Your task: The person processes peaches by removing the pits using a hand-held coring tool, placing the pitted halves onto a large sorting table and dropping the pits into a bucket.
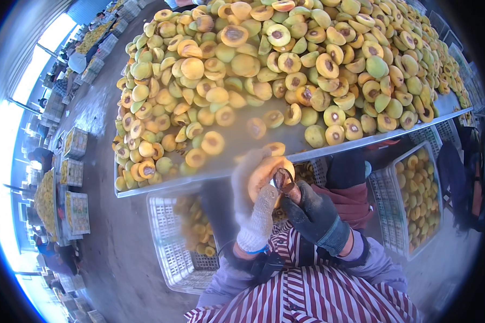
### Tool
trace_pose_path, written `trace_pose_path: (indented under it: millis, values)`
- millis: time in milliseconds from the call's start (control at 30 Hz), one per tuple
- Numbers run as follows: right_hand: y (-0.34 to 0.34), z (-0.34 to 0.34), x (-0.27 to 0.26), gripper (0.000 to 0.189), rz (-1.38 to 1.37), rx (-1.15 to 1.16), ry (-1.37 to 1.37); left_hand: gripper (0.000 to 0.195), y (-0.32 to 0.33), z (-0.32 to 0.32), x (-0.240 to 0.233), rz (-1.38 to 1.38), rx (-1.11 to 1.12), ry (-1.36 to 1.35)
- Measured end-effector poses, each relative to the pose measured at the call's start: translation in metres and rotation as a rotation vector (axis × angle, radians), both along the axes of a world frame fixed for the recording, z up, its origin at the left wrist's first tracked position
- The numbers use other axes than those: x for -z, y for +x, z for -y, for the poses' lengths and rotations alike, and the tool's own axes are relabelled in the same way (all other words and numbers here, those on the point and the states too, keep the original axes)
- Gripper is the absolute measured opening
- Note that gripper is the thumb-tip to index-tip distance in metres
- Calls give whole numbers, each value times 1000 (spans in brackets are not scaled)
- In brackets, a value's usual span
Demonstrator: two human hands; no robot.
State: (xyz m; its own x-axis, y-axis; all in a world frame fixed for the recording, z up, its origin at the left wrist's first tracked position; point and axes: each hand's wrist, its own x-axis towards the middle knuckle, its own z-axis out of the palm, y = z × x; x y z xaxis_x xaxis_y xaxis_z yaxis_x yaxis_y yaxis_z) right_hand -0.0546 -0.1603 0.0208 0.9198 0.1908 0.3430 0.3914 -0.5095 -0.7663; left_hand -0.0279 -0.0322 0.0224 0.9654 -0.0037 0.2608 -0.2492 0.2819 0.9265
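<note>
My left hand [258, 218], in a whitish knit glove, holds a halved yellow peach [262, 177] just off the near edge of a metal-topped table [262, 115]. My right hand [317, 218], in a dark coated glove with a teal cuff, grips a small pitting tool with a curved loop blade [283, 177]. The blade lies against the cut side of the fruit; how deep it sits cannot be seen. Another peach half [275, 148] shows just beyond my left fingers. A large heap of peach halves [307, 60], many with brown pit centres, covers much of the table.
Below the table to the left stands a white slatted plastic crate [165, 242] holding peach halves. A similar crate [388, 218] stands on the right, near another person's dark-clad legs [454, 173]. Farther left, across the concrete floor [109, 226], are people, heaped tables and stacked crates [77, 212].
</note>
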Motion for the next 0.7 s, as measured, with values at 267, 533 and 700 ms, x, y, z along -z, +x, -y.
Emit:
trace_pose_path:
  millis: [267, 533, 700]
  values:
    - [2, 0, 8, 24, -567, -152, 552, 44, 7, 1, -15, 23, 23, 146]
    - [0, 1, 14, 25, -627, -234, 815, 49, 4, 1, -9, 185, -116, 395]
    - [2, 15, 8, 24, -645, -295, 823, 49, 21, 6, -17, 488, -121, 654]
